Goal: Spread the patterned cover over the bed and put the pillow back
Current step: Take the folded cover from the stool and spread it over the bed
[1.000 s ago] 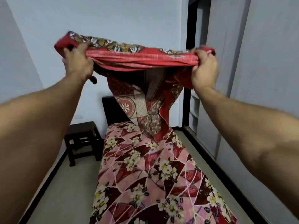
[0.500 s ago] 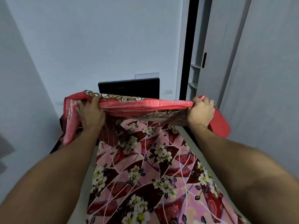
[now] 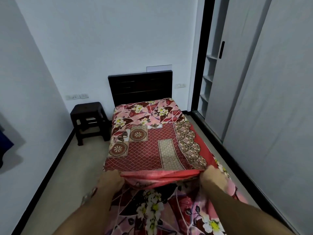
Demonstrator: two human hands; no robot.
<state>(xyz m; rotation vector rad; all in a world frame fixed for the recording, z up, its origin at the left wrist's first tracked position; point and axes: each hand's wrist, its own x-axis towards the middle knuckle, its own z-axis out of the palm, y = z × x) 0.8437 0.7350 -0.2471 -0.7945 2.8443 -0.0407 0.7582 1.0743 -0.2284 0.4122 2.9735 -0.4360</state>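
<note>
Left hand (image 3: 111,179): fingers curled on the near left part of the patterned cover's bunched edge.
Right hand (image 3: 212,176): fingers closed on the same edge at its right end.
Patterned cover (image 3: 152,150): red, lattice and medallion print; stretches flat from the fingers up the middle of the bed, its scalloped border trailing off the right side.
Bed (image 3: 149,112): floral sheet bare beyond the cover, up to the dark headboard (image 3: 140,87).
Stool (image 3: 88,119): dark, on the floor left of the bed head, well beyond the left fingers.
</note>
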